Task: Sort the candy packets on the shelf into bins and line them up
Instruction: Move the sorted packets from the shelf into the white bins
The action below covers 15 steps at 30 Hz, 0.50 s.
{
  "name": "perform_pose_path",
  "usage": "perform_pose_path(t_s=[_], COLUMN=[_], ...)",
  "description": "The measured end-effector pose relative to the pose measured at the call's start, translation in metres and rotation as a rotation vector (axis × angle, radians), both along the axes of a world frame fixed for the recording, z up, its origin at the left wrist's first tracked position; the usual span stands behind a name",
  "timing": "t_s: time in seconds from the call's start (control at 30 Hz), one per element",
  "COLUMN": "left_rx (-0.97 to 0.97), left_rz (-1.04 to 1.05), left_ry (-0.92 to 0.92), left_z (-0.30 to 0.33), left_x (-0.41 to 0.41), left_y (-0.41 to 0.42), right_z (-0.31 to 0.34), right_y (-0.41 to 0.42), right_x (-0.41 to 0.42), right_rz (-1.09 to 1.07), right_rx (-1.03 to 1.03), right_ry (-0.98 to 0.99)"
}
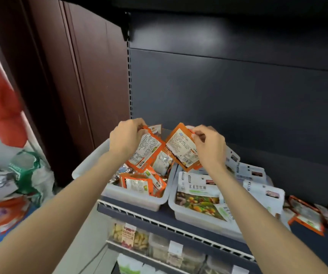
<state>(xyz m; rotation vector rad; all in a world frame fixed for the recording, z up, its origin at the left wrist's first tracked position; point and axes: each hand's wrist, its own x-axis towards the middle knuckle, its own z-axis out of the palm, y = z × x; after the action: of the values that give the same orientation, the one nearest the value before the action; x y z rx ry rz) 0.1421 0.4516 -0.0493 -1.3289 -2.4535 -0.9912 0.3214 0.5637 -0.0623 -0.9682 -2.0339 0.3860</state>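
Two packets: orange, one per hand, held above the bins.
Left hand (126, 138): pinching left orange packet (148, 150) by its top edge, over left bin (92, 161).
Right hand (210, 145): pinching right orange packet (183, 148) at its top corner, over the bins' seam.
Right bin (174, 206): white packets.
Risk: corner pinch slipping, orange landing among white packets; loose orange packets (305, 214) on shelf (167, 216) unsorted.

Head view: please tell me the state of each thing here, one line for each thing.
Left hand: pinches the top of an orange packet, held above the left bin.
Right hand: pinches a second orange packet, tilted.
Left bin: holds orange packets in a loose heap.
Right bin: holds white packets lying flat.
Loose packets: lie on the shelf, outside the bins.
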Motion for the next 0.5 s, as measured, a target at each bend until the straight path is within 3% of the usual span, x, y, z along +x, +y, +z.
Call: perform_pose_path(t_s=[0.17, 0.37, 0.5], left_rx=[-0.165, -0.439, -0.566], left_rz=[-0.077, -0.334, -0.479], left_ry=[0.080, -0.012, -0.072], left_z=[-0.029, -0.078, -0.111], left_x=[-0.056, -0.081, -0.084], left_y=[0.041, 0.083, 0.096], right_z=[-0.012, -0.028, -0.036], right_y=[0.027, 0.040, 0.047], right_x=[-0.044, -0.062, -0.060], right_rz=[-0.008, -0.106, -0.180], right_rx=[-0.053, -0.106, -0.134], right_ry=[-0.051, -0.167, -0.140])
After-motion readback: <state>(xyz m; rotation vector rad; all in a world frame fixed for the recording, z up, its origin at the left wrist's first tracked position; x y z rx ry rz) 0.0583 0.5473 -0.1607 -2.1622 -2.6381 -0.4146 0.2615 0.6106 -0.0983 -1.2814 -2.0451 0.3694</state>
